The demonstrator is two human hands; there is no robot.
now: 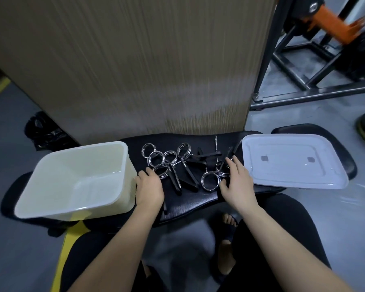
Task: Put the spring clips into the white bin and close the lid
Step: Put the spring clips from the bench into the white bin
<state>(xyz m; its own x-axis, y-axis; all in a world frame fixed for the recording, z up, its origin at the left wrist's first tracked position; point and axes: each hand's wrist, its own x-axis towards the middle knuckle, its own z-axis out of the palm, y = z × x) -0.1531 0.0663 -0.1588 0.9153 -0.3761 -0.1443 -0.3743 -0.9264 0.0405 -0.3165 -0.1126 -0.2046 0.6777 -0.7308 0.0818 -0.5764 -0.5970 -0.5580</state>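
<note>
Several chrome spring clips (171, 163) with black handles lie in a loose pile on a black padded bench (190, 203). The white bin (51, 186) stands empty and uncovered at the bench's left end. Its white lid (293, 163) lies flat at the right end. My left hand (150, 186) rests palm down at the pile's left edge, fingertips touching a clip. My right hand (238, 180) lies on the right side of the pile, fingers spread over a large clip ring (209, 181). Neither hand has lifted anything.
A tall wood-grain panel (135, 70) rises right behind the bench. Black and orange gym equipment frames (316, 60) stand at the back right on the grey floor. A black bag (44, 131) sits at the left. My legs and sandalled feet are below the bench.
</note>
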